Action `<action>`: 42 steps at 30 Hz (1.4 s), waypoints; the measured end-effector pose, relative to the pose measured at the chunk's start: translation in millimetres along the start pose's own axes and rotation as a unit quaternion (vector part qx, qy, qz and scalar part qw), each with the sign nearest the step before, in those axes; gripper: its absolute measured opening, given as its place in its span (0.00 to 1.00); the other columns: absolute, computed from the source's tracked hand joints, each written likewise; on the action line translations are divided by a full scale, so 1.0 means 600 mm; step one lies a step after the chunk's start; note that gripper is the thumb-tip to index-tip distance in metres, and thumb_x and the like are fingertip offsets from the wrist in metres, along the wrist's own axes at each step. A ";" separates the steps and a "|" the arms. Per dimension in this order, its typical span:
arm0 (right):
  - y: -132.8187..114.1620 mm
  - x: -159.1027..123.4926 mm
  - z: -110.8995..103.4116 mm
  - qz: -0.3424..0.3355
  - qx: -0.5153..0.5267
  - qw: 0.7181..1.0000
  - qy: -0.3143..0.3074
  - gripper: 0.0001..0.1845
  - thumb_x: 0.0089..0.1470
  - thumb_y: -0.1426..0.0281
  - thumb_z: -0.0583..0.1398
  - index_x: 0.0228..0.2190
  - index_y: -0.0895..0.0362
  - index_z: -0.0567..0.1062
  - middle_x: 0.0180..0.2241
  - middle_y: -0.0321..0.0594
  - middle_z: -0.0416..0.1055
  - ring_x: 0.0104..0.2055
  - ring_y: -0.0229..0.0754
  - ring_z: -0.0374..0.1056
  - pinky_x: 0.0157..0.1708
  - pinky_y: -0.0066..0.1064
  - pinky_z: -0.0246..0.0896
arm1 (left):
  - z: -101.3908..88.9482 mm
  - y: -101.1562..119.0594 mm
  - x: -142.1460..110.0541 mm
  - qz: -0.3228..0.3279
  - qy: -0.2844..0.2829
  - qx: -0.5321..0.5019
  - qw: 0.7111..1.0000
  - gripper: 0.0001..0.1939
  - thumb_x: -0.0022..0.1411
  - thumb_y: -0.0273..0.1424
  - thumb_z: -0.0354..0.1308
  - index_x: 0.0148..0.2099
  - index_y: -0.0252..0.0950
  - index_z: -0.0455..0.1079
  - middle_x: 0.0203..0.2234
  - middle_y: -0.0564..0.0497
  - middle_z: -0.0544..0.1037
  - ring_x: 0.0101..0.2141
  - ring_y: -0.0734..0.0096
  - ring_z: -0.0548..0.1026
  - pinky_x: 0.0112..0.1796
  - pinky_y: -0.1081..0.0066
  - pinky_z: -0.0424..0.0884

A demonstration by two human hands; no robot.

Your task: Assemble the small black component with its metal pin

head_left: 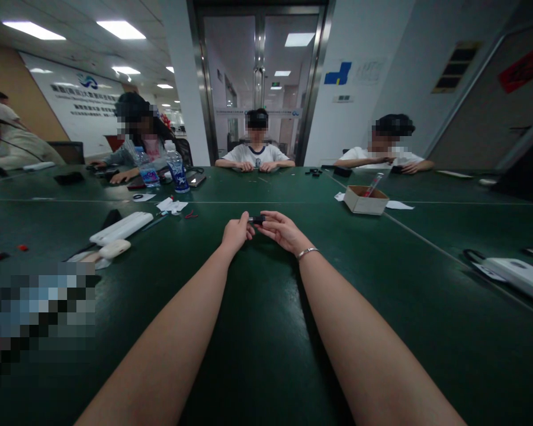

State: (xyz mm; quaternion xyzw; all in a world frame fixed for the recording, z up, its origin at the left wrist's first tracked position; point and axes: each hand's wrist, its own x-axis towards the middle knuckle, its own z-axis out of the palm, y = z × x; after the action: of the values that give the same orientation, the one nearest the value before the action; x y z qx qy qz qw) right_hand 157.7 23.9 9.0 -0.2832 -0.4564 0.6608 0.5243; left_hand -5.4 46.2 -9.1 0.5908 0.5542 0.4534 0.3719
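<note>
Both my arms reach forward over the dark green table [249, 331]. Between my hands is a small black piece with a silvery left end [257, 220]; its exact kind is too small to make out. My left hand [237, 233] pinches the silvery end between thumb and fingers. From the other side, the fingertips of my right hand [285, 231] close on the black end. A silver bracelet [308, 252] circles my right wrist.
On the left lie a white power strip [122, 228], paper scraps [172, 206] and two bottles [176, 168]. A small cardboard box [366, 201] stands ahead right; another white strip [517, 275] lies far right. Several people sit around the table, including a person [255, 155] opposite.
</note>
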 end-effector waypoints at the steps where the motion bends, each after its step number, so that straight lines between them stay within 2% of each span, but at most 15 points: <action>1: 0.000 0.000 0.000 0.000 0.000 1.000 -0.001 0.16 0.46 0.85 0.61 0.36 0.57 0.75 0.36 0.38 0.74 0.38 0.39 0.75 0.51 0.36 0.67 | 0.000 0.000 0.000 0.002 0.000 0.003 1.000 0.32 0.59 0.54 0.39 0.19 0.35 0.68 0.14 0.48 0.72 0.17 0.72 0.68 0.24 0.70 0.61; 8: 0.001 0.002 -0.002 0.008 0.004 1.000 0.013 0.13 0.49 0.84 0.62 0.36 0.58 0.75 0.35 0.40 0.75 0.37 0.40 0.75 0.49 0.35 0.69 | 0.003 -0.005 -0.001 0.019 0.002 0.014 1.000 0.30 0.60 0.52 0.39 0.22 0.35 0.68 0.15 0.48 0.72 0.19 0.71 0.69 0.25 0.71 0.62; 14: 0.002 0.003 0.001 0.015 0.013 0.999 0.031 0.09 0.52 0.82 0.61 0.36 0.59 0.74 0.35 0.43 0.77 0.36 0.43 0.76 0.46 0.37 0.71 | 0.002 0.002 -0.007 0.032 0.017 -0.018 0.999 0.20 0.58 0.46 0.46 0.24 0.37 0.65 0.17 0.54 0.68 0.20 0.74 0.65 0.25 0.72 0.60; 19: 0.003 0.004 0.001 0.012 0.017 0.999 0.031 0.07 0.53 0.79 0.62 0.35 0.59 0.74 0.34 0.43 0.77 0.36 0.43 0.76 0.44 0.38 0.72 | 0.001 0.012 -0.015 0.034 0.001 -0.036 0.999 0.13 0.56 0.39 0.49 0.26 0.37 0.64 0.19 0.55 0.68 0.21 0.74 0.66 0.25 0.73 0.60; 25: 0.003 0.006 0.001 0.017 0.019 0.999 0.037 0.06 0.53 0.79 0.62 0.34 0.58 0.73 0.33 0.41 0.77 0.35 0.43 0.76 0.43 0.38 0.73 | 0.002 0.007 -0.012 0.018 0.012 -0.023 0.999 0.22 0.59 0.48 0.45 0.25 0.36 0.64 0.18 0.52 0.68 0.20 0.74 0.65 0.25 0.71 0.61; 30: 0.003 0.006 -0.001 0.017 0.026 0.999 0.031 0.07 0.53 0.79 0.62 0.35 0.58 0.73 0.33 0.41 0.77 0.35 0.43 0.76 0.41 0.37 0.74 | 0.003 0.008 -0.011 0.031 0.017 -0.047 0.998 0.15 0.57 0.42 0.49 0.28 0.36 0.66 0.21 0.53 0.70 0.22 0.74 0.67 0.25 0.73 0.60; 34: 0.003 0.007 -0.001 0.020 0.027 0.999 0.037 0.07 0.53 0.80 0.61 0.35 0.59 0.74 0.33 0.41 0.77 0.34 0.44 0.76 0.39 0.37 0.74 | 0.005 0.011 -0.011 0.027 0.006 -0.039 0.999 0.22 0.60 0.46 0.44 0.23 0.35 0.65 0.18 0.51 0.69 0.20 0.73 0.66 0.25 0.72 0.60; 38: 0.003 0.006 0.000 0.020 0.025 0.998 0.045 0.07 0.54 0.80 0.60 0.35 0.59 0.74 0.34 0.42 0.77 0.32 0.43 0.75 0.38 0.39 0.73 | 0.005 0.014 -0.013 0.022 0.014 -0.063 0.998 0.15 0.58 0.41 0.49 0.26 0.36 0.65 0.20 0.53 0.69 0.21 0.74 0.65 0.25 0.72 0.60; 42: 0.002 0.006 0.000 0.023 0.022 0.998 0.047 0.07 0.54 0.80 0.60 0.35 0.59 0.74 0.33 0.41 0.76 0.31 0.43 0.75 0.37 0.38 0.74 | 0.004 0.012 -0.013 0.008 0.011 -0.042 0.999 0.23 0.61 0.46 0.43 0.24 0.36 0.65 0.18 0.52 0.68 0.20 0.73 0.65 0.26 0.71 0.60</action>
State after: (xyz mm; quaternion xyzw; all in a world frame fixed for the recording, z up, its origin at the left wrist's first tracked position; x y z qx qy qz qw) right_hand 156.2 27.0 8.4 -0.3126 -0.4101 0.6688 0.5355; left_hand -0.4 38.1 -3.9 0.5743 0.5337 0.4855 0.3868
